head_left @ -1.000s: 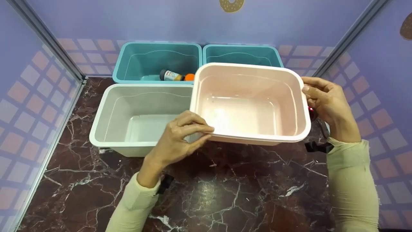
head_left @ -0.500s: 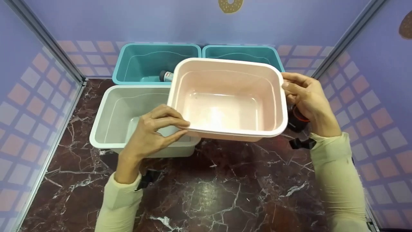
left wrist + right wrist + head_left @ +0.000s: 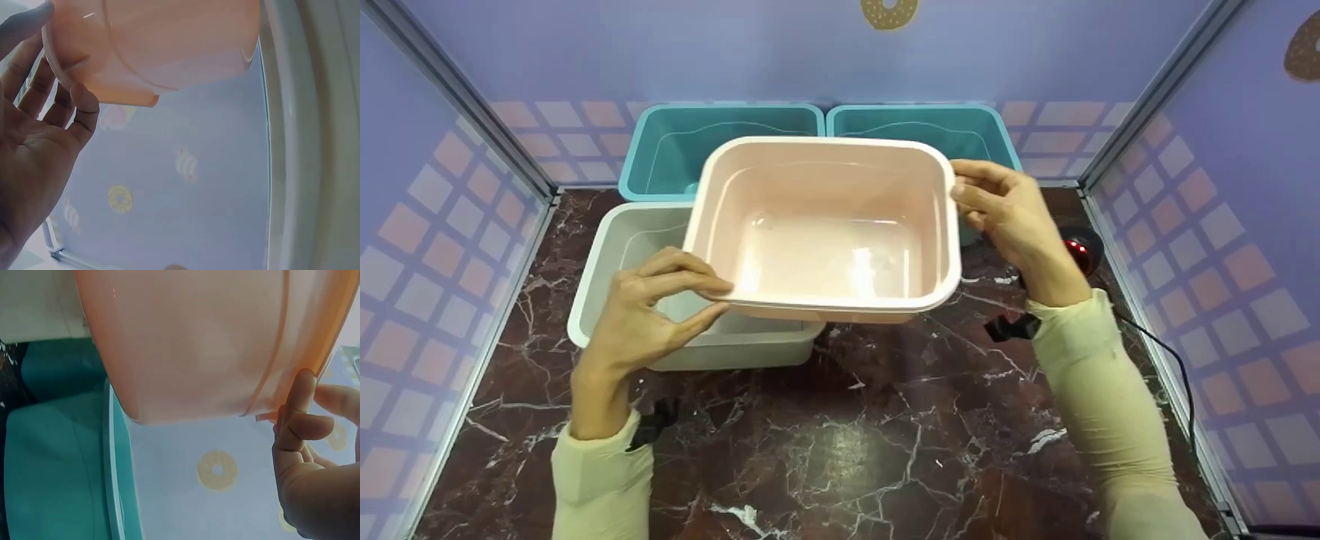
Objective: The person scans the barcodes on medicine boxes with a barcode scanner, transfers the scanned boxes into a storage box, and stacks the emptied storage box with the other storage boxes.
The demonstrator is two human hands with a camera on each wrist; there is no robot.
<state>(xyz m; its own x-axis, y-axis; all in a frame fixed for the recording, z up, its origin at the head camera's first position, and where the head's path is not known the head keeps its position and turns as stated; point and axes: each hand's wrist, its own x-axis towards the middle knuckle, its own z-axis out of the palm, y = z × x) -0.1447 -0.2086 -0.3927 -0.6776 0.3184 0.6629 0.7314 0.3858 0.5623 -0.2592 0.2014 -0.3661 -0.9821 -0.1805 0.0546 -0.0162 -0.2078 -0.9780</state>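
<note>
A pink plastic bin (image 3: 825, 225) with a white rim hangs in the air between my two hands, tilted so its inside faces the head camera. My left hand (image 3: 649, 311) pinches the rim at its near left corner. On the far right side, my right hand (image 3: 1005, 217) grips the rim between thumb and fingers. The left wrist view shows the underside of the pink bin (image 3: 169, 45) with fingers at its rim. In the right wrist view its outer wall (image 3: 197, 343) fills the top. Beneath it, a white-grey bin (image 3: 735, 352) is partly covered.
Two teal bins, one at the left (image 3: 660, 157) and one at the right (image 3: 960, 127), stand along the back wall. A black device with a red light (image 3: 1081, 251) and a cable (image 3: 1174, 360) lies at the right. Patterned walls enclose the dark marbled table (image 3: 840, 457).
Both hands have carried the pink bin leftward, so it now overlaps more of the white-grey bin and hides the bottle in the left teal bin. The black device at the right shows more.
</note>
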